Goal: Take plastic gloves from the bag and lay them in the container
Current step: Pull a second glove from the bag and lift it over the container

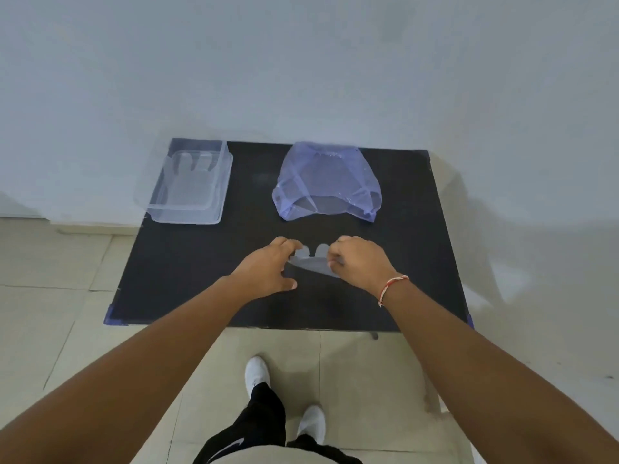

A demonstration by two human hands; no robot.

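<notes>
Both hands pinch one clear glove (310, 261) over the worktop (187, 272) near its front edge: left hand (268, 271) and right hand (356, 262) each grip a side.

The clear glove (313, 261) near the desk's (187, 276) front edge is partly covered by the left hand (268, 271) and right hand (356, 262); only two fingertips and a thin strip show. Curled fingers hide each grip. The bag's (326, 182) contents cannot be told. Both upper arms run off the bottom corners.
</notes>
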